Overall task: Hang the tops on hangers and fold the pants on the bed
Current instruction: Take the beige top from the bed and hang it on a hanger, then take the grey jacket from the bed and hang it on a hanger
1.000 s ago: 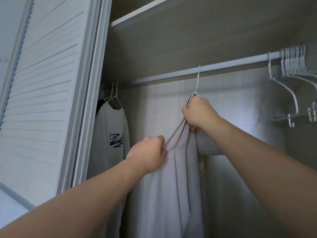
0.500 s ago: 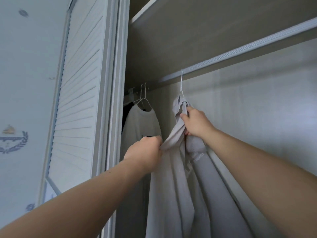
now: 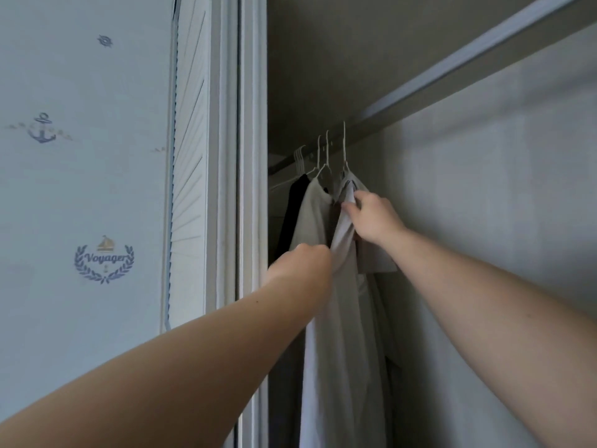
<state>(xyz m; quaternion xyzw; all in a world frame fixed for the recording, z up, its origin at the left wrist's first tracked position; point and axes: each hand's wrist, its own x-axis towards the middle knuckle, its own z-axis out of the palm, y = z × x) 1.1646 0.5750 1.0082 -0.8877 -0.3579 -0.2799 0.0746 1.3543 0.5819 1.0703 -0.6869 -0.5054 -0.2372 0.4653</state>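
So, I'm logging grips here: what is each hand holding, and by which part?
Both hold the light grey top: the right hand pinches it near the collar, the left hand grips a fold lower down.

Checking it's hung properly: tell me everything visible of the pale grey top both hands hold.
The pale grey top, thin soft-looking cloth, hangs creased from a white wire hanger hooked over the rail. The right hand pinches it near the collar; the left hand grips a fold lower down. One short sleeve sticks out rightward.
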